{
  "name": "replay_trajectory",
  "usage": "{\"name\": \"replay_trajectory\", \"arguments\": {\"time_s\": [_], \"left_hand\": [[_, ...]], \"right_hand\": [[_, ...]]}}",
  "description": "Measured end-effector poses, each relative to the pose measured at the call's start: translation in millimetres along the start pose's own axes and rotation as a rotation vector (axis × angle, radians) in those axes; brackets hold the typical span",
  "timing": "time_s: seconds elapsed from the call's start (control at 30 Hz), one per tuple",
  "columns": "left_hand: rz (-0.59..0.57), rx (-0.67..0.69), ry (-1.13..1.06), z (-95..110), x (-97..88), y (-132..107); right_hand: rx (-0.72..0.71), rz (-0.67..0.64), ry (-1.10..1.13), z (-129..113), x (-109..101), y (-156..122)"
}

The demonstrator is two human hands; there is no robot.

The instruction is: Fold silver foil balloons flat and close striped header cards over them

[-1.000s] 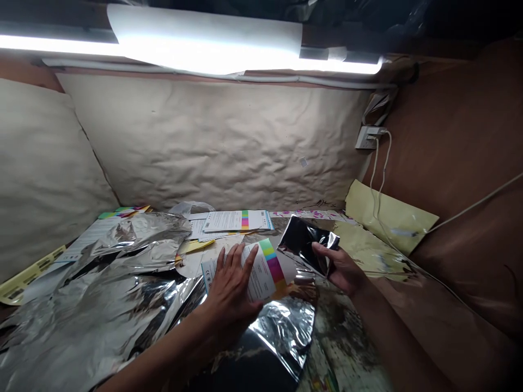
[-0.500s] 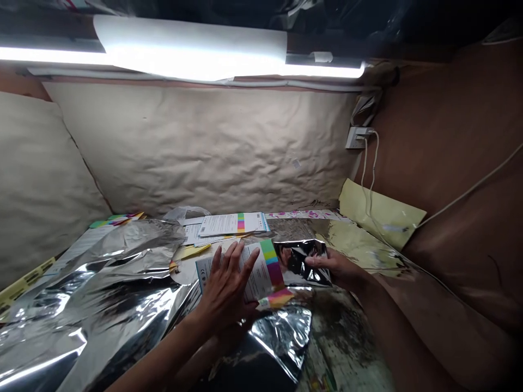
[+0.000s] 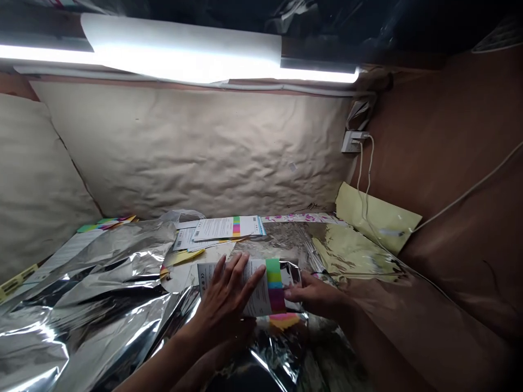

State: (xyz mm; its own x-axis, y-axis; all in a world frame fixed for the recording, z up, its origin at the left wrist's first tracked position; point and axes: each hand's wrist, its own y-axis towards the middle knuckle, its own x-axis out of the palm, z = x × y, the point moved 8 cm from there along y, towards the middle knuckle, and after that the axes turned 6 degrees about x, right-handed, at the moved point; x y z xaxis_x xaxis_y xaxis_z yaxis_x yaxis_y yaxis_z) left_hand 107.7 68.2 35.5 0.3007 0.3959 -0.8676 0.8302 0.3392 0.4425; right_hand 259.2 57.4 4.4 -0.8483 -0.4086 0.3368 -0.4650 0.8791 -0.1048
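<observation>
Printed card, lying flat and slightly angled, is held low and near the middle of the work surface, its long coloured band of green, yellow and magenta running across the right-hand end. Its small printed lines and the tiny round marks near its left edge are too small to read, and no brand can be made out. Left hand: fingers spread and laid across the card's face, covering much of it. Right hand: fingers extended and close together, their tips at the card's right end, beside a dark mirrored foil pouch that is partly hidden behind the card. Whether either thumb closes beneath the card cannot be told. A small pink-and-yellow printed strip shows just below the card, its full shape hidden.

Crumpled silver foil sheeting covers the left of the surface and runs beneath the hands. Toward the far edge lies a stack of printed leaflets, also with coloured bands; their text is illegible. A yellow-tinted foil sheet lies at the right, and a pale yellow card leans in the far right corner. White cable descends from a wall socket on the kraft-paper-lined wall.
</observation>
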Motion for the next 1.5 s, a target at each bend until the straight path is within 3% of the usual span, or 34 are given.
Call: {"name": "replay_trajectory", "arguments": {"time_s": [0.1,0.2,0.27,0.33,0.47,0.63,0.8,0.87,0.93,1.0,1.03,1.1,1.17,1.23,1.3,1.4,1.5], "left_hand": [[0.028,-0.009,0.009,1.1,-3.0,1.3],[0.051,-0.039,0.027,-1.5,-2.9,1.3],[0.049,-0.035,0.027,-0.4,-1.1,1.2],[0.043,-0.014,0.019,3.9,0.0,1.5],[0.077,0.014,0.007,14.0,-5.1,2.9],[0.086,0.011,0.012,18.5,-6.9,3.4],[0.097,0.023,-0.011,21.2,-7.4,3.6],[0.122,-0.051,0.000,15.4,-12.8,5.3],[0.174,-0.174,0.022,5.9,-22.5,5.8],[0.234,-0.296,0.031,-2.3,-32.9,4.3],[0.258,-0.344,0.026,-4.9,-37.3,3.1],[0.279,-0.405,-0.017,-7.2,-43.1,1.0],[0.255,-0.431,-0.152,-8.8,-44.2,0.8],[0.178,-0.492,-0.439,-14.7,-36.9,1.0],[0.082,-0.580,-0.894,-19.6,-20.8,1.1],[0.013,-0.622,-1.544,-18.2,1.9,4.1],[-0.052,-0.707,-1.799,-21.7,28.7,-2.2]], "right_hand": [[0.002,-0.007,0.018,-6.1,-2.1,-2.0],[-0.061,0.236,-0.140,-18.6,-25.1,-4.1],[-0.076,0.351,-0.251,-21.4,-29.4,-3.5],[-0.034,0.317,-0.249,-14.8,-18.5,1.3],[0.050,0.107,-0.129,-3.9,10.7,4.1],[0.068,0.137,-0.174,1.4,1.9,-0.3],[0.100,0.099,-0.149,11.4,9.7,4.6],[-0.040,0.200,-0.128,-7.1,4.2,0.7],[-0.387,0.481,-0.123,-41.2,-13.1,-17.4],[-0.683,0.726,-0.110,-60.0,-21.9,-40.9],[-0.710,0.733,-0.085,-59.1,-20.4,-41.5],[-0.572,0.541,-0.010,-44.3,-7.0,-22.2],[-0.392,0.356,0.040,-25.6,10.5,-4.1],[-0.317,0.349,0.070,-16.9,15.1,1.0],[-0.246,0.334,0.095,-12.4,16.3,3.3],[-0.105,0.159,0.096,-3.1,24.9,8.6],[-0.021,0.065,0.053,9.3,25.6,12.8]]}}
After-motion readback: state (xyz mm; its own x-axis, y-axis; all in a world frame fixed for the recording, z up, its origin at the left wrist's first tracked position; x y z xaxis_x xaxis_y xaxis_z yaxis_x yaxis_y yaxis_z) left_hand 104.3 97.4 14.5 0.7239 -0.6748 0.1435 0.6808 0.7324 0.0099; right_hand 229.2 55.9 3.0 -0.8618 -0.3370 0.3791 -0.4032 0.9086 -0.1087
